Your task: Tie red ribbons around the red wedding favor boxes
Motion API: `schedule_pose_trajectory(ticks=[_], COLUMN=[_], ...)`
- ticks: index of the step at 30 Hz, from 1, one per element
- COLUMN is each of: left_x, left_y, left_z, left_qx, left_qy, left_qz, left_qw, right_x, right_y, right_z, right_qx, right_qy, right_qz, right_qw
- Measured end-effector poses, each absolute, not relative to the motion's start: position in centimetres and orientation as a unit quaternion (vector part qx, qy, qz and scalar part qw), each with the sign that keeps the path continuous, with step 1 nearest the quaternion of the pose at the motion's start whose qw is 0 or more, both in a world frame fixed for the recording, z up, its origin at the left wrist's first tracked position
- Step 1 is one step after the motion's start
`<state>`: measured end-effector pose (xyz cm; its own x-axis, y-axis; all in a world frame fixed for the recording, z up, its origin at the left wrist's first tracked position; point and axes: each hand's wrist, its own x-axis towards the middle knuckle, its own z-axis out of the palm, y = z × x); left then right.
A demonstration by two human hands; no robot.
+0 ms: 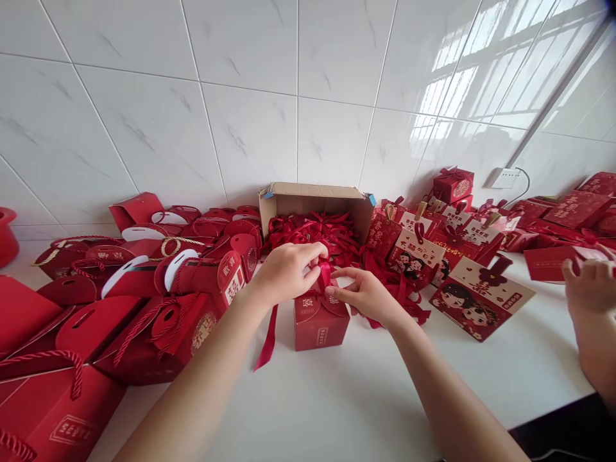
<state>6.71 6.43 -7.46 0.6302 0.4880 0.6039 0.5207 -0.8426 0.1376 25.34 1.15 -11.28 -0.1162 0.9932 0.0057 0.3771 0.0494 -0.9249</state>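
A small red gift box [321, 330] with gold print stands upright on the white table in front of me. Over its top, my left hand [291, 273] pinches a red satin ribbon [324, 276] between thumb and fingers. My right hand [368, 295] is at the same ribbon from the other side, its thumb and forefinger curled on it close to the box's lid flaps. One loose ribbon tail [267, 340] hangs down to the left of the box. Behind both hands, a cardboard carton [312, 190] lies on its side, full of tangled red ribbons [317, 228].
Many red boxes with rope handles [183, 327] crowd the left side. Red printed card boxes [481, 298] with ribbon loops stand at the right. Another person's hand [590, 282] touches a red box [548, 263] at the far right. A tiled wall [250, 141] rises behind.
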Motion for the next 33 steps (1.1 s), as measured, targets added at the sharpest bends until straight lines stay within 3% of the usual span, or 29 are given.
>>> schedule_pose_trajectory(ticks=[3,9,11,14,16,21,28,33], left_x=[6.7,6.6,6.5,6.6,6.6,6.7,6.7,6.9], left_y=[6.8,6.9,6.8,6.7,6.7,6.6,6.4,6.4], left_z=[-7.7,-7.8,-7.8,-7.7,-7.7,-7.6,-7.6,-7.7], left_qx=[-0.909,-0.916,-0.916,-0.914,-0.914,-0.912,-0.909,-0.91], left_qy=[-0.26,-0.231,-0.224,-0.213,-0.206,-0.189,-0.176,-0.17], left_qz=[-0.324,-0.328,-0.334,-0.343,-0.349,-0.363,-0.375,-0.374], left_qw=[0.015,-0.007,-0.016,-0.024,-0.027,-0.035,-0.048,-0.055], right_x=[26.1,30.2,30.9,30.0,28.5,25.3,25.1,24.9], right_y=[0.3,-0.9,-0.7,0.2,0.8,1.8,1.9,1.6], right_z=[-11.0,-9.8,-9.6,-9.8,-10.3,-12.2,-13.3,-13.2], right_qx=[-0.574,-0.578,-0.567,-0.53,-0.486,-0.409,-0.386,-0.399], right_qy=[-0.625,-0.645,-0.67,-0.684,-0.691,-0.738,-0.651,-0.63], right_qz=[0.414,0.481,0.443,0.374,0.368,0.324,0.451,0.455], right_qw=[0.329,0.138,0.183,0.334,0.389,0.427,0.473,0.486])
